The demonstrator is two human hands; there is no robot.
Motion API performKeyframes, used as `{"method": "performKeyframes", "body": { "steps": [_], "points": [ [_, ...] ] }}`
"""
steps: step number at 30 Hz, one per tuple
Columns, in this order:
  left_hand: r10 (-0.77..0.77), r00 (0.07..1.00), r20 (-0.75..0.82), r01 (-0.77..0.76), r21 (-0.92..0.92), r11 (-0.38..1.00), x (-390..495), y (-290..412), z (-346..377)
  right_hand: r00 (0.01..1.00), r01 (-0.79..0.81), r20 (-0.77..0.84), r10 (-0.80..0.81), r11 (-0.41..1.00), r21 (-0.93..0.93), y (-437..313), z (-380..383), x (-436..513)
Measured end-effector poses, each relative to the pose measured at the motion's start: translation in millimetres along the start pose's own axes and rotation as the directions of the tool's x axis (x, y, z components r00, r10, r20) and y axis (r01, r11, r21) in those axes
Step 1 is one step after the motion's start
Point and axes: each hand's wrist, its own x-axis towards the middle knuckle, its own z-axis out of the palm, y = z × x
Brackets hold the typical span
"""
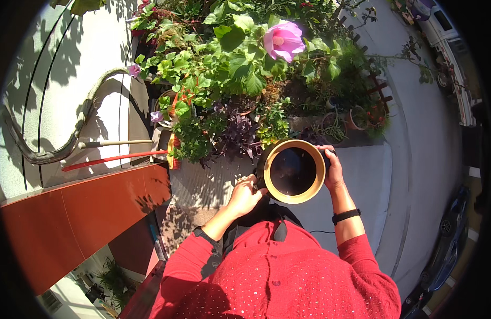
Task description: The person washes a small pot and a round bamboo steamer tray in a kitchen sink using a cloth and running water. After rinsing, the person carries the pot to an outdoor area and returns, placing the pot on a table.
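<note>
A dark, two-handled pot with a tan rim [321, 180] is held up in front of my body. Its round mouth faces the camera, and the inside looks dark and glossy; whether that is liquid I cannot tell. My left hand [244, 196] grips the pot's handle on the left side. On the opposite side, my right hand [334, 169] is closed around the other dark handle. Just beyond the pot grow purple-leaved plants [239, 133] and green shrubs, with a large pink hibiscus-like flower [284, 41] above them.
A red-handled broom [114, 160] and a pale-handled tool [114, 142] lean by the wall at left. A reddish-brown door frame [86, 207] stands nearer. Terracotta pots [357, 118] and a low wooden fence [377, 87] edge the bed. A parked car [440, 243] is at right.
</note>
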Motion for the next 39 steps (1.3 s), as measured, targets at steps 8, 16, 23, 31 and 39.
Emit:
{"method": "performKeyframes", "body": {
  "steps": [8, 16, 23, 31, 39],
  "points": [
    [-0.177, 0.98, 0.089, 0.185, -0.085, 0.979, 66.6, 3.0, 21.0, 0.995, 0.032, -0.096, -0.027, 0.998, 0.046, -16.8, -32.5, 46.3],
    [-0.137, 0.981, 0.136, 0.141, -0.025, 0.99, 79.6, 12.4, 84.9, 0.982, -0.117, -0.155, 0.112, 0.993, -0.022, -36.5, -97.7, 46.3],
    [-0.259, 0.908, 0.329, 0.302, -0.086, 0.949, 135.3, 5.0, 122.3, 0.918, -0.396, -0.095, 0.384, 0.898, -0.192, -55.7, -169.5, 79.0],
    [-0.389, 0.716, 0.579, 0.695, -0.537, 0.479, 395.2, 124.9, 41.7, 0.928, -0.369, -0.24, 0.284, 0.63, -0.683, -252.8, -125.5, 295.9],
    [-0.362, 0.536, 0.763, 0.836, -0.541, 0.096, 425.9, 99.6, 112.3, 0.852, -0.514, -0.299, 0.431, 0.573, -0.638, -270.5, -166.8, 326.1]
  ]
}}
